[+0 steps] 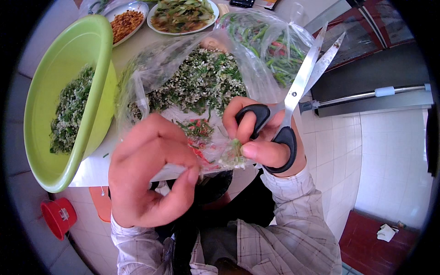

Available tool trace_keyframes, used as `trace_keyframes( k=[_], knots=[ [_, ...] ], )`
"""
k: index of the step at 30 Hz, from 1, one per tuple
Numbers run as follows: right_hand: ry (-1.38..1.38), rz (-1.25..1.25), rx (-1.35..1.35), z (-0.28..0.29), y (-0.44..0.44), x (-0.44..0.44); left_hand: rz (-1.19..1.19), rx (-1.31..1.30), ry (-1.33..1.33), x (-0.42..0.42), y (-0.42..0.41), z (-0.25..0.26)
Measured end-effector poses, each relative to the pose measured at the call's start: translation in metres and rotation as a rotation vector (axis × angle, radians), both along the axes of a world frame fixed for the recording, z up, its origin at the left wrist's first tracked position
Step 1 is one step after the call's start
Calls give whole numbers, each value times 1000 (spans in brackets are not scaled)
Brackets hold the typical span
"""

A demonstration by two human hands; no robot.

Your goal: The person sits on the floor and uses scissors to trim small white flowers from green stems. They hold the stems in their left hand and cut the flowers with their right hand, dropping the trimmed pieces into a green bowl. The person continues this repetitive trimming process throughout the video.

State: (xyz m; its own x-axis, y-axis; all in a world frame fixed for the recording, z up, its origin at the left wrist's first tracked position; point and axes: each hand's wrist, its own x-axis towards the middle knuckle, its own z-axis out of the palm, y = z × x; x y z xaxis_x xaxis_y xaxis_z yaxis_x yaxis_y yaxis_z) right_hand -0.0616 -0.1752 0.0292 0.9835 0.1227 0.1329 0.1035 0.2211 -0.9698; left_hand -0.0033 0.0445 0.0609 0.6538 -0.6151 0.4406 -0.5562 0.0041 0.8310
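Note:
My right hand (261, 137) has its fingers and thumb through the black handles of a pair of scissors (292, 96), whose blades are parted and point up and to the right. Its thumb and finger also pinch a small white flower head (233, 156) on a green stalk. To the left, my left hand (154, 172) is curled with thumb and fingertips together; whether something thin is between them is unclear. Behind both hands, a heap of white flower heads with green stalks (206, 75) lies in an open clear plastic bag (256, 77). Small trimmings (197, 129) lie nearer, on the plastic.
A tilted green basin (103, 37) at the left holds more flower heads (72, 110). Behind stand a plate of cooked vegetables (182, 17) and a plate of reddish-brown food (127, 24). A bag of green and red peppers (264, 44) lies back right. A red bucket (58, 218) is on the floor.

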Motion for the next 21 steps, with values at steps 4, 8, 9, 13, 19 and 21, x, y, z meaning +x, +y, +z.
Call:
trace_keyframes(
  k=[4,8,9,13,19,21],
  knots=[
    [-5,-9,37,4,1,1,-512,75,45,14,13,2],
    [14,-14,40,5,1,-1,-657,76,60,13,13,-7],
    [32,-16,47,6,2,-1,-630,44,82,11,12,-9],
    [33,18,40,5,2,-1,-247,6,133,6,8,-1],
    [64,41,46,7,5,-2,110,-40,87,-6,-11,-7],
    [86,49,48,10,7,-2,82,-31,58,-6,-14,-7]
  ],
)
